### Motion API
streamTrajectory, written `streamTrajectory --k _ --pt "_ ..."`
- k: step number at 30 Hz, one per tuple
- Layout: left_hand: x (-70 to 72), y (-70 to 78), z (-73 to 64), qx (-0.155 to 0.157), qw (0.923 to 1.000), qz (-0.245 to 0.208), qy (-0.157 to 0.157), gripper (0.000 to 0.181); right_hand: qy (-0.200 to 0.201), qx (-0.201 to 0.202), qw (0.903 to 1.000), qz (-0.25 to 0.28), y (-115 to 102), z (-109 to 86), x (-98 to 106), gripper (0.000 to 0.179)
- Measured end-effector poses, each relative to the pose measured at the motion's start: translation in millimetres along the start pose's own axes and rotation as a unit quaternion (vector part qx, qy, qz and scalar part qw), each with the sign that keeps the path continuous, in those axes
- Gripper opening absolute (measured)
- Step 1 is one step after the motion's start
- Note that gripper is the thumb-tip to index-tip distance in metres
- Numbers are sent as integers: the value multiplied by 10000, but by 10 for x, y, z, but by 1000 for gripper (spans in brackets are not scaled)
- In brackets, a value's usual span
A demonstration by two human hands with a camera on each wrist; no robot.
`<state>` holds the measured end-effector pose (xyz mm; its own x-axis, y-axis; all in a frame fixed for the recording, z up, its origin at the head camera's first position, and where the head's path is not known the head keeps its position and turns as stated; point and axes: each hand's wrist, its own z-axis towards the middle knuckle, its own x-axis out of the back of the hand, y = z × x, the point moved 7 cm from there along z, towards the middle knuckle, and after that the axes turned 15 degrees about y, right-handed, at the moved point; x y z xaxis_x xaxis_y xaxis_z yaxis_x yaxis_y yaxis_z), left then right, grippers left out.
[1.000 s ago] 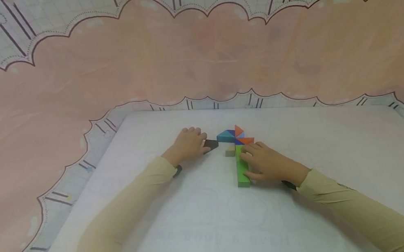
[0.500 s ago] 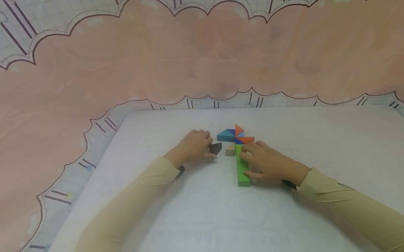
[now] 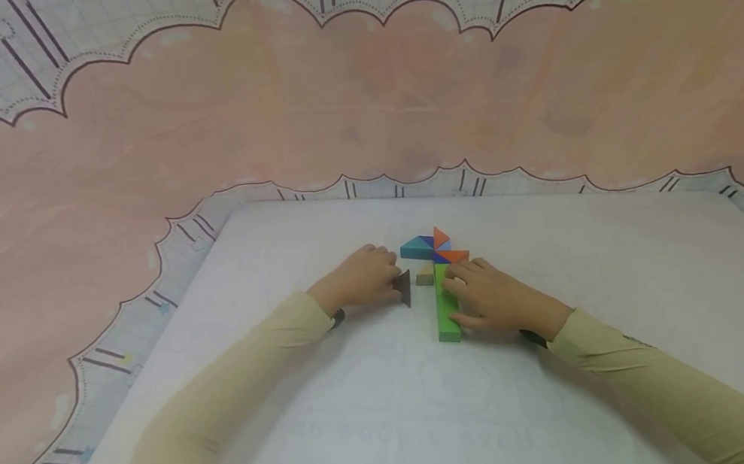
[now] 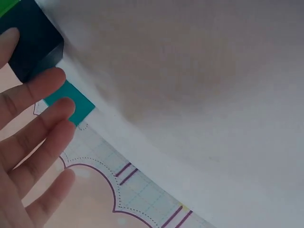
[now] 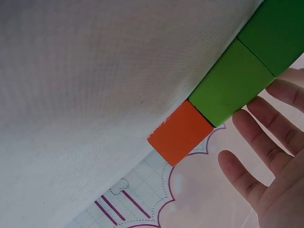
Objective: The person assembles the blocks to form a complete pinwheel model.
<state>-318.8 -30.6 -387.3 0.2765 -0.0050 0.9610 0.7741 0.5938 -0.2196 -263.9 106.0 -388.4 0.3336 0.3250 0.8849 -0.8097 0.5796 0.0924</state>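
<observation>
In the head view my left hand (image 3: 359, 277) pinches a dark, black-looking block (image 3: 403, 287) between thumb and fingers. One slanted end shows, tilted up left of the green bar. The left wrist view has the thumb and index finger on this dark block (image 4: 35, 38), a teal block (image 4: 80, 102) beyond. My right hand (image 3: 491, 296) rests along the right side of the green bar (image 3: 448, 321), its fingers fairly straight. Up close, the bar is a light green block (image 5: 230, 85) against a darker green block (image 5: 278, 35). An orange block (image 5: 180, 133) adjoins them.
A pinwheel of triangular blocks lies at the bar's far end, with a teal block (image 3: 413, 251) on its left and an orange block (image 3: 458, 256) on its right. A small beige block (image 3: 424, 278) sits left of the bar. The white tabletop (image 3: 364, 414) surrounds everything.
My left hand has moved right and slightly nearer, turning the dark block from lying lengthwise to standing crosswise near the beige block. The right hand has stayed at the green bar.
</observation>
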Motion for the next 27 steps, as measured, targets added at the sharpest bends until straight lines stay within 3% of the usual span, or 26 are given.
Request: streamTrajectory --k 4,10,17,23,27 --pt "5 59 41 41 9998 75 169 35 13 31 10000 -46 -4 4 12 37" --pt "-33 105 110 329 9988 343 85 44 32 13 10000 -29 -16 9 26 37" --pt "40 80 126 548 9985 7 31 42 1 -15 10000 -25 -20 5 12 37" --pt "57 59 144 365 9992 117 85 22 -32 -42 10000 -39 -14 5 12 38" --pt "51 75 148 221 9995 231 49 27 -6 -28 10000 -22 -17 5 25 38"
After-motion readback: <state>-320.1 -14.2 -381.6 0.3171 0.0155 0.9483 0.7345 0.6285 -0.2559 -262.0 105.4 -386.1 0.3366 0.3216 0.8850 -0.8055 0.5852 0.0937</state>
